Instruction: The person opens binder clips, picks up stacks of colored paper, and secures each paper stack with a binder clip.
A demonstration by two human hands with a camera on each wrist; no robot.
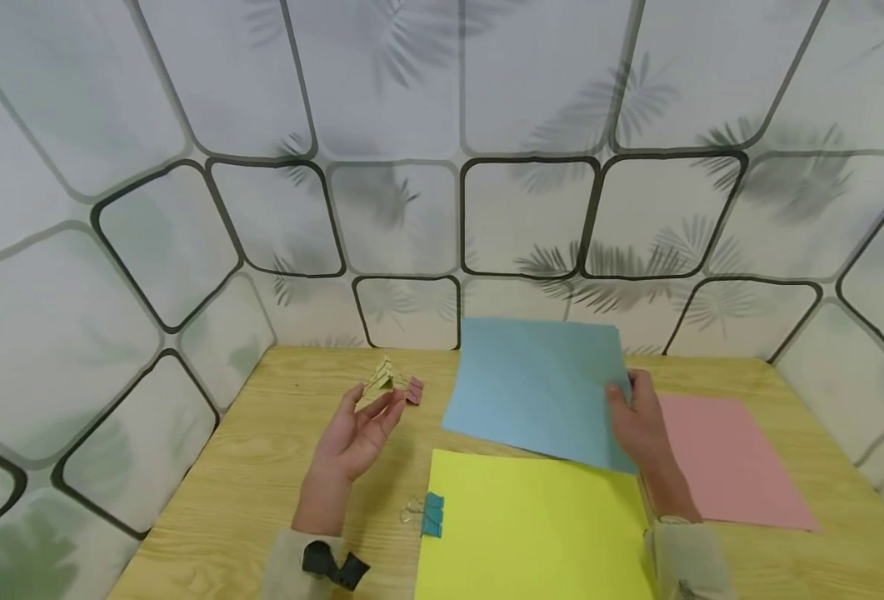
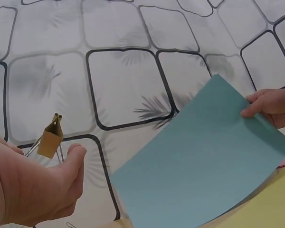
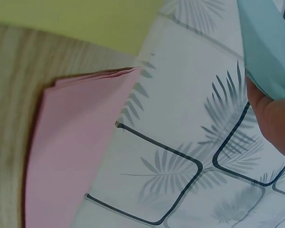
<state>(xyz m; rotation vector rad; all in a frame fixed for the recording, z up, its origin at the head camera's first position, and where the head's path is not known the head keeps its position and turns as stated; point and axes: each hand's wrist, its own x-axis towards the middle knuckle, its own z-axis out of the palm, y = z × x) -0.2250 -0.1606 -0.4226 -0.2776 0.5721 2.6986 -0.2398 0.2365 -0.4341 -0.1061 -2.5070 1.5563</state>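
Note:
My left hand (image 1: pixel 359 433) pinches a yellow binder clip (image 1: pixel 386 375) by its wire handles, with the clip's body pointing up, as the left wrist view also shows with the clip (image 2: pixel 50 144) above the fingers. My right hand (image 1: pixel 640 421) grips the right edge of blue paper (image 1: pixel 535 387), thumb on the near face. The blue paper is raised and tilted, its lower edge overlapping the yellow paper (image 1: pixel 535 525) in the head view. A teal binder clip (image 1: pixel 432 514) is clamped on the yellow paper's left edge. Just behind my left fingertips is a pink binder clip (image 1: pixel 415 390).
Pink paper (image 1: pixel 734 467) lies on the wooden table (image 1: pixel 224 492) to the right, partly behind my right forearm; several sheets show at its edge in the right wrist view. A patterned cloth wall (image 1: pixel 397 217) rises behind the table and at both sides.

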